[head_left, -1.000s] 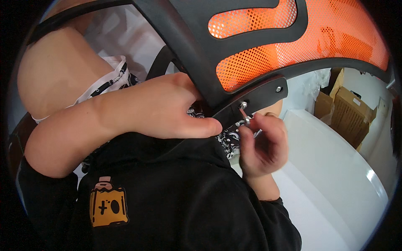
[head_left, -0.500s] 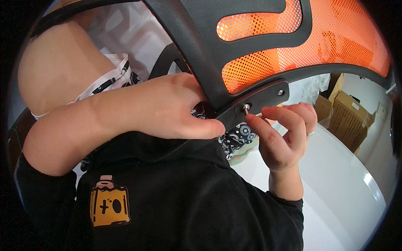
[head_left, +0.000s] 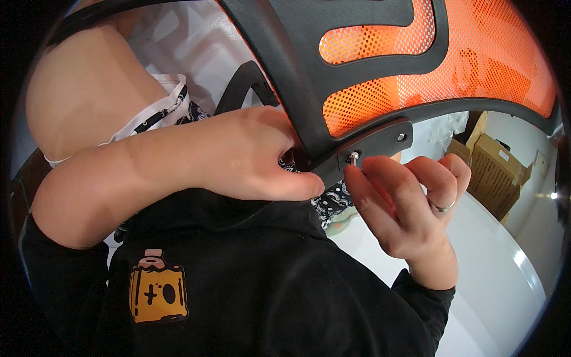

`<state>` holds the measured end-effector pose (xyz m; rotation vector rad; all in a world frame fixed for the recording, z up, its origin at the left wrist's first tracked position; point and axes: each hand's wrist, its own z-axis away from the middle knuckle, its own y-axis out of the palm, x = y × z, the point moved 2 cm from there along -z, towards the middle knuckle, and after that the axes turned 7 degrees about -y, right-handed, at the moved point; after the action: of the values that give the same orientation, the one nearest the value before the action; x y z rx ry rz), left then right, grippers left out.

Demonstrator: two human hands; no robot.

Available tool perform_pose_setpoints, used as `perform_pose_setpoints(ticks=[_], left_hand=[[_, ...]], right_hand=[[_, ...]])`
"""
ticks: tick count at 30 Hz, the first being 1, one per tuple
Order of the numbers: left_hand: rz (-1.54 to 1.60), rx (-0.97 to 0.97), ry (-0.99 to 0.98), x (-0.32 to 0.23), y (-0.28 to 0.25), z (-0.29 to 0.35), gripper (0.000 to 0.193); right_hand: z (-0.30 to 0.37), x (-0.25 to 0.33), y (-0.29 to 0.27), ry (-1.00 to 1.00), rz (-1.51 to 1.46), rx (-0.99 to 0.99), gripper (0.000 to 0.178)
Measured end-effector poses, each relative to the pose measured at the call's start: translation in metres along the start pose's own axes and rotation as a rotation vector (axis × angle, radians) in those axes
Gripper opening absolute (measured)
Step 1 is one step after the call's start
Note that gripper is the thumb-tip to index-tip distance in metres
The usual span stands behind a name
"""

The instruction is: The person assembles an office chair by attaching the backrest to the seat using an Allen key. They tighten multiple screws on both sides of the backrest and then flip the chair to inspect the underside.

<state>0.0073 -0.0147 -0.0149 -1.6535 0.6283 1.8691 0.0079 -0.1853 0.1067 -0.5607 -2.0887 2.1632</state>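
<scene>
Screw [head_left: 354, 157] sits at right-hand fingers' [head_left: 359, 185] tip — in black bracket [head_left: 369, 149].

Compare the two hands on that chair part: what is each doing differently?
The left hand wraps the black frame with fingers curled round its edge; the right hand only pinches a small silver screw with its fingertips. The right hand wears a ring; the left shows none. Both are bare.
</scene>
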Motion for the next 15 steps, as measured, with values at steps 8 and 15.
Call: perform_pose_setpoints(ticks=[8, 15], left_hand=[[0.056, -0.046, 0.069, 0.003, 0.002, -0.001, 0.034], [0.023, 0.002, -0.024, 0.0, 0.0, 0.003, 0.034]], right_hand=[[-0.011, -0.005, -0.007, -0.13, -0.004, 0.108, 0.025], [-0.017, -0.008, -0.015, -0.008, -0.128, 0.211, 0.023]])
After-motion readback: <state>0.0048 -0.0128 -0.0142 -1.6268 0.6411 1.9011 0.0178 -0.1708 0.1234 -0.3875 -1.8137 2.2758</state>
